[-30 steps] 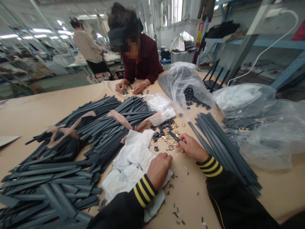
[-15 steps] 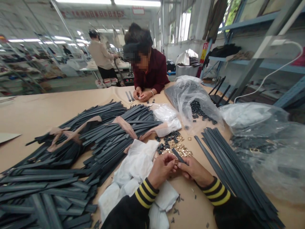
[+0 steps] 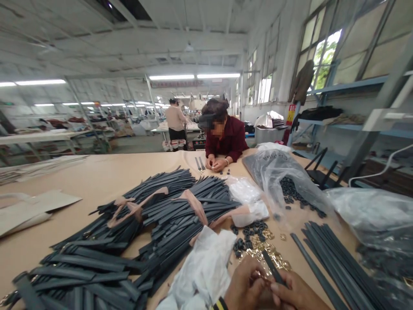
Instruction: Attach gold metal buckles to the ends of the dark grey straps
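**Two hands pinch one dark strap at the near edge of the table**

At the bottom edge of the view, the left hand (image 3: 247, 286) and the right hand (image 3: 295, 295) meet, fingers curled in and touching each other. Between them they grip a narrow dark strap (image 3: 272, 269), which rises from the fingers and tilts away to the upper left. Both hands are closed around its lower end; whether they also hold a metal piece is hidden by the fingers.

Just beyond the strap's free end lies a small heap of gold-coloured buckles (image 3: 271, 254), and touching that heap on its far side, a scatter of black plastic loops (image 3: 248, 234). To the left of the hands sits crumpled white wrapping paper (image 3: 206, 267). Further left, a broad pile of dark straps (image 3: 129, 249) covers much of the paper-covered table (image 3: 64, 181), some bundles tied with pinkish bands. To the right of the hands, a neat row of long dark strips (image 3: 335, 262) lies parallel, running toward the near right corner.

A clear plastic bag (image 3: 277, 172) with more black loops inside lies beyond, and further bags sit at the right edge. Across the table, another person in a dark red top (image 3: 230, 137) leans over small parts, hands together.
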The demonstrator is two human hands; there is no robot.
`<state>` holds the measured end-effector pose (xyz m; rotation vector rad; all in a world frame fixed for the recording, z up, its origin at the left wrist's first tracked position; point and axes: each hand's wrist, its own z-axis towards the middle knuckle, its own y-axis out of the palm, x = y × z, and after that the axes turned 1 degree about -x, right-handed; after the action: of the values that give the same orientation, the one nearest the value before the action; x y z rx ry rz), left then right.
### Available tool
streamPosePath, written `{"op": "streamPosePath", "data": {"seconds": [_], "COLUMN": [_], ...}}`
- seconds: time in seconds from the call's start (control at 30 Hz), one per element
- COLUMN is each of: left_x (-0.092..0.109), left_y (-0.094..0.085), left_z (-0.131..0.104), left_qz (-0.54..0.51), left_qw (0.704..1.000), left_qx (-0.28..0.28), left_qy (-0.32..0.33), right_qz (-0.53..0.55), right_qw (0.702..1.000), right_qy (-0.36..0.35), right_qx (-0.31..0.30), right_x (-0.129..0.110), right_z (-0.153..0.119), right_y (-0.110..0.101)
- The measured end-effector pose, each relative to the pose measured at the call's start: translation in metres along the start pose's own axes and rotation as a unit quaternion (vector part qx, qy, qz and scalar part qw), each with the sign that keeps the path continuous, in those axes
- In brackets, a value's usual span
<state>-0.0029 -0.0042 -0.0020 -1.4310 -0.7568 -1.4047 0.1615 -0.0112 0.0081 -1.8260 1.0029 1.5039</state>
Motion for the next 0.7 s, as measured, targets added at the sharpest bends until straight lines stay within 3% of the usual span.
{"op": "streamPosePath", "data": {"seconds": [0.13,0.23,0.37,0.5,0.6,0.7], "left_x": [0.004,0.007,0.007,0.008,0.013,0.019], "left_y": [0.004,0.004,0.001,-0.001,-0.002,-0.002], "left_z": [-0.001,0.002,0.006,0.006,0.005,0.005], "left_qz": [-0.114,-0.188,-0.218,-0.235,-0.233,-0.207], "left_qw": [0.985,0.969,0.958,0.95,0.952,0.961], "left_qx": [-0.042,-0.028,0.004,-0.015,-0.003,0.014], "left_qy": [-0.12,-0.158,-0.187,-0.207,-0.201,-0.18], "right_qz": [-0.032,-0.088,-0.105,-0.13,-0.154,-0.137], "right_qw": [0.997,0.99,0.987,0.984,0.98,0.978], "right_qy": [-0.018,-0.036,-0.014,-0.03,-0.041,-0.02], "right_qx": [0.066,0.102,0.123,0.119,0.12,0.159], "right_x": [-0.001,-0.006,-0.01,-0.01,-0.009,-0.008], "right_z": [-0.002,-0.004,-0.004,-0.004,-0.005,-0.006], "right_y": [0.001,0.005,0.009,0.008,0.004,0.001]}}
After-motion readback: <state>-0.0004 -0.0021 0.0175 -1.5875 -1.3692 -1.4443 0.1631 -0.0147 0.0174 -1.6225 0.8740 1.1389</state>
